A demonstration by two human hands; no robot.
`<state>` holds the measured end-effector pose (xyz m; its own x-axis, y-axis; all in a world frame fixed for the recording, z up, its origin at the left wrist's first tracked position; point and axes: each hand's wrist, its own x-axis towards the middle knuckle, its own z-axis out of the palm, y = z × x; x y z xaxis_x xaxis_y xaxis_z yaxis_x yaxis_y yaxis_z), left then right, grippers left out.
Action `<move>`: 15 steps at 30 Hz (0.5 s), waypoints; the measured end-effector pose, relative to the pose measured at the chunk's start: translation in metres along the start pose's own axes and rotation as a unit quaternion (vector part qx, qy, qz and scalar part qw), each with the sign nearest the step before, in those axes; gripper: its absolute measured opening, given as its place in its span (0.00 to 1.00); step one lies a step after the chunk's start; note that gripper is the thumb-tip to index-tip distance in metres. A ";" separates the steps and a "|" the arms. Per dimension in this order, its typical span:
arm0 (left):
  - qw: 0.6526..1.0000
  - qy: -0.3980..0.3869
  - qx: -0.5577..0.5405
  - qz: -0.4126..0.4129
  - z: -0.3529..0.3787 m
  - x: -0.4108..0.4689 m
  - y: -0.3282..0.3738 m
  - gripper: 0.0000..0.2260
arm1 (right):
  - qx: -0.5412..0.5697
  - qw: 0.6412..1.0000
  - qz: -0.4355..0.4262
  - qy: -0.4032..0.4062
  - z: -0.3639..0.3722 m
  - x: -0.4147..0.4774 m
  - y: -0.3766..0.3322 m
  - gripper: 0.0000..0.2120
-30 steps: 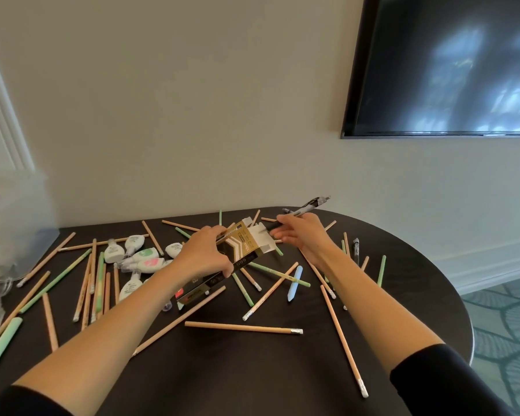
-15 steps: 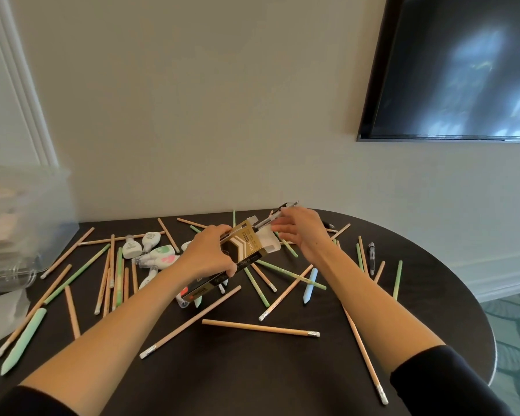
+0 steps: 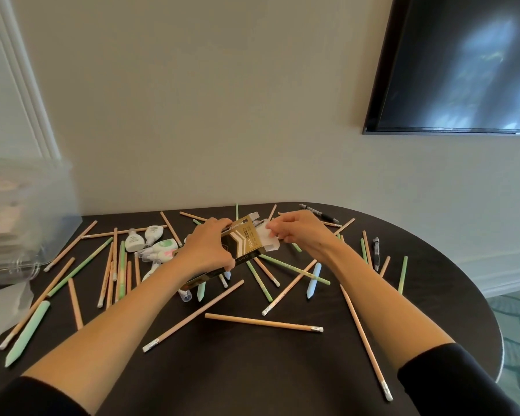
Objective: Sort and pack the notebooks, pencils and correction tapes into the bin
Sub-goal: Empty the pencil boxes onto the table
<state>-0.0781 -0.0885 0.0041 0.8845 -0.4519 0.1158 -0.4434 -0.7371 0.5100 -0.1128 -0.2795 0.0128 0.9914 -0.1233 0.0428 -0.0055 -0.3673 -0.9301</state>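
Note:
My left hand (image 3: 208, 245) grips a black and gold pencil box (image 3: 243, 243), held tilted above the dark table (image 3: 252, 370). My right hand (image 3: 299, 233) pinches the white flap (image 3: 267, 235) at the box's open upper end. Several wooden pencils (image 3: 263, 322) and green pencils (image 3: 294, 269) lie scattered across the table. Several white correction tapes (image 3: 152, 242) sit in a cluster left of my left hand. A clear plastic bin (image 3: 18, 223) stands at the table's left edge, with what look like stacked notebooks inside, blurred.
Two black pens (image 3: 320, 214) lie at the table's far right side. Pale blue and green pencil caps (image 3: 312, 280) lie among the pencils. A dark screen (image 3: 463, 64) hangs on the wall at upper right. The table's rounded edge runs along the right.
The black pen my right hand held at the box's opening is gone from view, and the fingers now pinch the white flap. The left hand still grips the box.

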 end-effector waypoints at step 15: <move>1.000 0.008 0.009 0.024 0.013 0.018 0.020 0.38 | 0.058 0.988 -0.104 0.100 -0.001 0.010 0.017 0.07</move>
<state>-0.0731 -0.1178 0.0052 0.8643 -0.4790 0.1537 -0.4879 -0.7239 0.4879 -0.1028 -0.2884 -0.0020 0.9238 -0.2410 0.2975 0.2218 -0.2963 -0.9290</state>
